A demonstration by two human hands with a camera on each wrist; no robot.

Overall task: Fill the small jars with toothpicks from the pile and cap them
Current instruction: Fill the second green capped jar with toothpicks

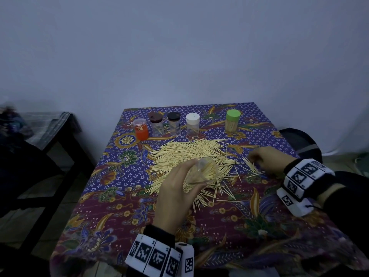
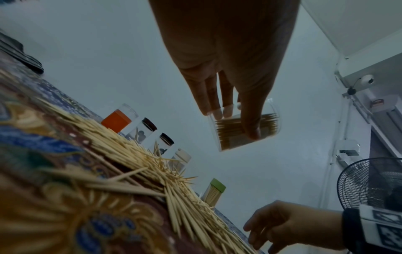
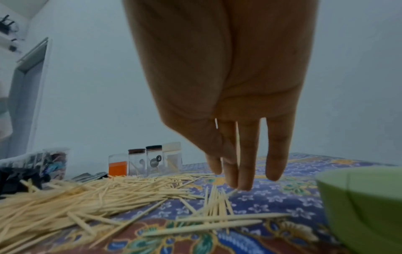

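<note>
The left hand (image 1: 175,193) is raised above the toothpick pile (image 1: 191,156), fingers and thumb wrapped round a clear open jar (image 1: 203,171) that is tilted on its side and packed with toothpicks; in the left wrist view the fingertips (image 2: 219,113) press one wall of this jar (image 2: 245,130) while the thumb lies across the other, and the jar hangs clear of the surface (image 1: 111,208), which is covered by a floral batik cloth in purple, maroon and gold. The right hand (image 1: 267,158) is low at the right edge of the pile, over a small scatter of loose toothpicks (image 1: 250,166); from the right wrist view its fingers (image 3: 245,163) point straight down with their tips at or just above the cloth, beside a little cluster of sticks (image 3: 215,202), and a single toothpick appears to stand between two fingers, though whether it is actually pinched cannot be told. Along the far side of the surface stand five capped jars in a row: an orange jar with a clear lid (image 1: 140,128), a jar with a brown lid (image 1: 156,123), a jar with a black lid (image 1: 174,123), a jar with a white lid (image 1: 192,124), and, set apart to the right, a jar with a green lid (image 1: 232,121) full of toothpicks. Both wrists wear bands of black-and-white markers. A green rounded object (image 3: 361,206), blurred and close, fills the lower right of the right wrist view. A standing fan (image 2: 374,182) shows in the left wrist view.
</note>
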